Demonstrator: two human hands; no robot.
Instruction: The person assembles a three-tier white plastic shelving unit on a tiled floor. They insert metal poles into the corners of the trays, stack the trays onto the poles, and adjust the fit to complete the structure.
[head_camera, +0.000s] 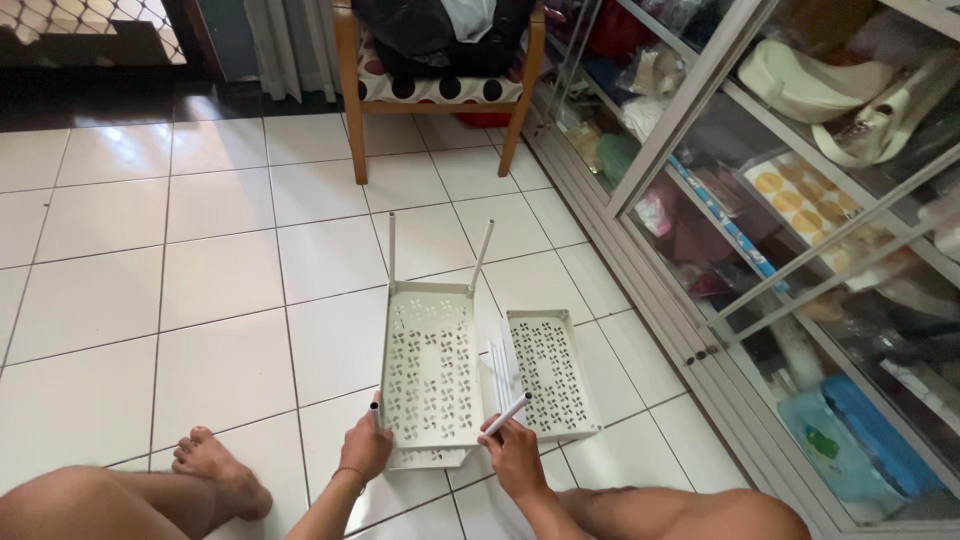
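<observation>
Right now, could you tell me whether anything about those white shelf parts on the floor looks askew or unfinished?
Only the larger white perforated shelf: two poles stand at its far corners, while the near ones lie loose in the left hand and right hand. Nothing looks damaged.

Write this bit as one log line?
left hand: holds white tube at white perforated plastic shelf | right hand: holds white plastic tube | second shelf: on tiled floor
</observation>
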